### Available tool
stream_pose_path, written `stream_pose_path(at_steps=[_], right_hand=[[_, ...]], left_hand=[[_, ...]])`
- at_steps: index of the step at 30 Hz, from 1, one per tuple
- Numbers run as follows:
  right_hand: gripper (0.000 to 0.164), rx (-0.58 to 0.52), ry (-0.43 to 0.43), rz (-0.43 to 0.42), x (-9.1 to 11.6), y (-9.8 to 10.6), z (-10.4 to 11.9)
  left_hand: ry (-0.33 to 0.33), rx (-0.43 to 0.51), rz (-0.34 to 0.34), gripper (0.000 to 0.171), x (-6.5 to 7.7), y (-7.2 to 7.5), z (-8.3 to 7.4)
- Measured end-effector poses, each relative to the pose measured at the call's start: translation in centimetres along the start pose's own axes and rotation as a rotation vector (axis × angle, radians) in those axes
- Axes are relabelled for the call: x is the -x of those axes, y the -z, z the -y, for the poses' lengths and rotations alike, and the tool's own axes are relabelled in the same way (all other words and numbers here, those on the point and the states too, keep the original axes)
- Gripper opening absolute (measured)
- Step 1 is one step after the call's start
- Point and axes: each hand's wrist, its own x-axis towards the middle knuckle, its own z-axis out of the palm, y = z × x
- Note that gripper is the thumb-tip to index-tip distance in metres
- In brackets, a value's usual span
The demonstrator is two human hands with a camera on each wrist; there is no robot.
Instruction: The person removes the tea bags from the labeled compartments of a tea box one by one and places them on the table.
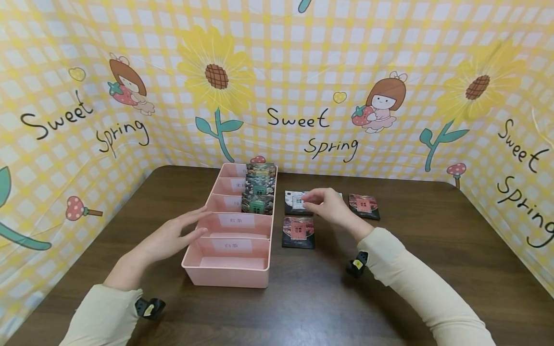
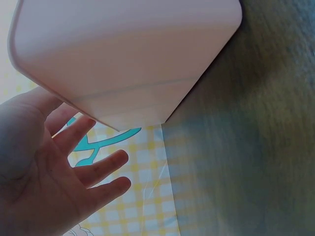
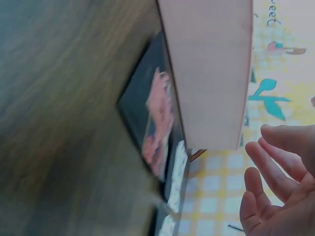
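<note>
A long pink divided box [image 1: 225, 278] stands on the table, with white labels on its dividers. Patterned tea sachets [image 1: 258, 205] fill its three far compartments; the two near ones hold none. My left hand [image 1: 166, 238] rests at the box's left rim, its fingers loosely spread in the left wrist view. To the right of the box, my right hand [image 1: 331, 206] hovers over a white-and-black tea sachet [image 1: 294, 203] and partly covers what lies there. Its fingers are loosely bent with nothing between them in the right wrist view. A red-and-black sachet [image 1: 298, 233] lies nearer.
Another red-and-black sachet [image 1: 364, 206] lies farther right on the dark wooden table [image 1: 320, 298]. A yellow checked cloth [image 1: 285, 86] with flower prints hangs around the table's back and sides.
</note>
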Motion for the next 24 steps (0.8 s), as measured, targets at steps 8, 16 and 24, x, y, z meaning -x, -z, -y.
stream_pose_path(at_steps=[8,16,24], right_hand=[[0.021,-0.018,0.038,0.013,-0.7,0.0,2.2],[0.020,-0.066,0.093,0.035,-2.0,-0.8,3.3],[0.023,-0.053,0.138,0.038,-3.4,-2.0,3.8]], left_hand=[[0.007,0.002,0.003,0.051,0.0,0.0,-0.1],[0.006,0.001,0.003,0.051,-0.1,-0.1,0.1],[0.003,0.007,0.006,0.051,0.0,0.0,0.0]])
